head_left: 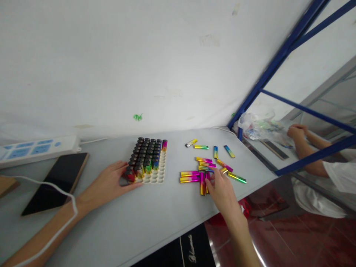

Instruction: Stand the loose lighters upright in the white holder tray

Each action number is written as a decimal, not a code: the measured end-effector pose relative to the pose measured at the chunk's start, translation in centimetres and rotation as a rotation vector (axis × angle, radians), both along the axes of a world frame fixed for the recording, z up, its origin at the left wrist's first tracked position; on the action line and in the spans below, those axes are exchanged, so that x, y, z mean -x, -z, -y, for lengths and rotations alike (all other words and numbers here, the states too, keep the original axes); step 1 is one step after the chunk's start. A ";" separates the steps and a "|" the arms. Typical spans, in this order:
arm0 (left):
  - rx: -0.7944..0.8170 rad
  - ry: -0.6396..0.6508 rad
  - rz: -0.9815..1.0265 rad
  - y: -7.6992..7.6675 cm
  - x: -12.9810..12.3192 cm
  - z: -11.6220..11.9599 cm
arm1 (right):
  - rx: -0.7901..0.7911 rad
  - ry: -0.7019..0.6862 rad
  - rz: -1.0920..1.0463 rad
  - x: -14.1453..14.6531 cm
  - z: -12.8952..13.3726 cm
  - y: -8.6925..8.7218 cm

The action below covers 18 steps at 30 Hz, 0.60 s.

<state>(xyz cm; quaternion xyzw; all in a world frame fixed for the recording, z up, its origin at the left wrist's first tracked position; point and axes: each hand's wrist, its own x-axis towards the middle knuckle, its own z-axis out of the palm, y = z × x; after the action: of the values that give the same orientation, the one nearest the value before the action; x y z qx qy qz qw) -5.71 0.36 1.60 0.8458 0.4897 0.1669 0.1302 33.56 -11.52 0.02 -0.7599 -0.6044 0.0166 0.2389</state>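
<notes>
A pale tray [158,178] with round holes stands on the grey table, filled at its left and middle with several upright black-topped lighters [147,152]. One pink-and-yellow lighter [164,145] stands at its back right. My left hand [112,181] rests at the tray's front left corner, fingers spread around a dark red lighter [129,175]. To the right, several shiny coloured metal tubes [190,179] lie loose in a pile. My right hand [219,185] is over the pile's right side, its fingertips bent against the tubes; what they hold is hidden.
At the left lie a black phone [55,181] and a white power strip [39,150], with a white cable across my left forearm. A blue metal frame [264,74] rises at the right. Beyond it are another person's arms [306,148] and a plastic bag [258,128].
</notes>
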 end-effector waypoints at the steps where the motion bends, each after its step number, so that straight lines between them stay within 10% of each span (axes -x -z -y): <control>1: 0.011 0.001 0.002 -0.1 0.0 0.0 | 0.005 0.015 0.010 0.0 -0.3 0.1; 7: 0.034 0.007 -0.006 -0.5 -0.2 0.2 | -0.059 0.012 -0.115 0.1 -1.1 -0.4; 18: -0.007 0.010 0.037 0.0 0.0 0.2 | -0.100 -0.414 -1.242 5.2 -6.3 -4.8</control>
<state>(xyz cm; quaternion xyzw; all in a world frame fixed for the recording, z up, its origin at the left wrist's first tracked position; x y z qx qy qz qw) -5.68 0.15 1.64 0.8454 0.4824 0.1837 0.1372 28.31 -5.20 4.81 -0.4648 -0.4880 0.4698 0.5701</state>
